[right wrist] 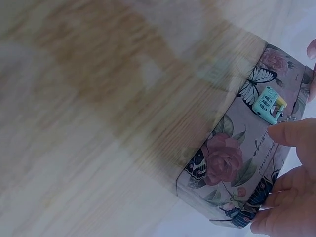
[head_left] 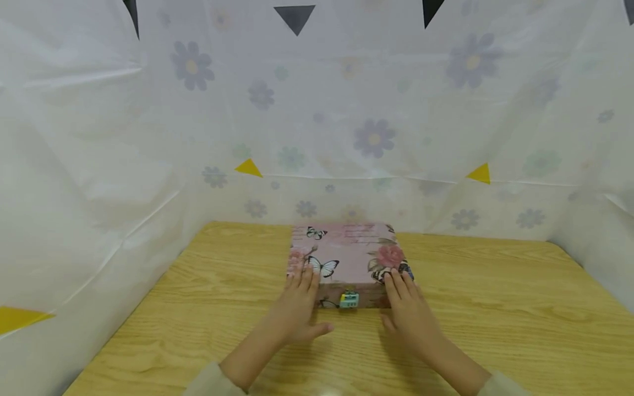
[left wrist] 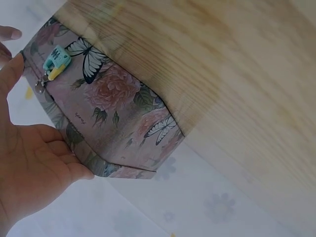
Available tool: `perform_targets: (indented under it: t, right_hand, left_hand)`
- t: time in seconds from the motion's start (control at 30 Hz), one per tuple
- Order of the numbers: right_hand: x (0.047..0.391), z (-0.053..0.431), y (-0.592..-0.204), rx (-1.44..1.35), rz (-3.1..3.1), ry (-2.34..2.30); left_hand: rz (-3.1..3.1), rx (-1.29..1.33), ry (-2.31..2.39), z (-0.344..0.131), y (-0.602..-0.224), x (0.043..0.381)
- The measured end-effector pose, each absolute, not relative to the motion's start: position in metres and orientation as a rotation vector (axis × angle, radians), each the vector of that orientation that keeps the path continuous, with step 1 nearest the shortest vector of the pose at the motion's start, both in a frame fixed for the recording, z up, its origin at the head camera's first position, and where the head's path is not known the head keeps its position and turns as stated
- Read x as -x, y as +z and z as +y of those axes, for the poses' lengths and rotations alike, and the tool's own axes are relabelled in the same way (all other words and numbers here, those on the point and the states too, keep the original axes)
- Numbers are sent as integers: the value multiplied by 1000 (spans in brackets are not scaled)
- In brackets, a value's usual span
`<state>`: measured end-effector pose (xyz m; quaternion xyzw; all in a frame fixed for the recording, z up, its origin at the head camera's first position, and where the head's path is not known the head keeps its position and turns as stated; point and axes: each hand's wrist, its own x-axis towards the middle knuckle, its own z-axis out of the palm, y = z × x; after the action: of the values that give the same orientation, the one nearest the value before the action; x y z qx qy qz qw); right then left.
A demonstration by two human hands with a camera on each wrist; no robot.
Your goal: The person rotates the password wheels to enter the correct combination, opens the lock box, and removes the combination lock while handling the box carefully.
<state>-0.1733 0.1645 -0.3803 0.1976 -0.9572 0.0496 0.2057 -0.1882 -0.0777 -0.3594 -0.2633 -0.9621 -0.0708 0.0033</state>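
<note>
A pink box (head_left: 354, 258) with printed flowers and butterflies lies on the table with its lid down. From a small clasp on its front hangs a teal and yellow combination padlock (head_left: 349, 300), its number wheels visible in the right wrist view. My left hand (head_left: 297, 302) rests its straight fingers on the lid's front left corner, thumb sticking out in front of the box. On the front right corner, my right hand (head_left: 411, 316) lies likewise, fingers extended over the edge. Neither hand touches the padlock (right wrist: 269, 104). The box's underside is hidden.
The wood-grain table (head_left: 495, 308) spreads out on both sides of the box. Behind it and at the sides hangs a white sheet (head_left: 317, 143) with printed flowers, bearing black and yellow triangles.
</note>
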Motion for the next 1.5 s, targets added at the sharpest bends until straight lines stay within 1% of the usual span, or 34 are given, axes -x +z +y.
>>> perform_targets:
  t: [0.87, 1.23, 1.5]
  right_hand:
    - [160, 187, -380, -511, -2695, 59]
    - [152, 196, -378, -492, -2710, 108]
    - [148, 200, -376, -485, -2736, 128]
  left_hand:
    - [-2997, 876, -100, -54, -356, 186]
    - [-2992, 900, 14, -44, -357, 186]
    - [-2982, 891, 15, -41, -359, 183]
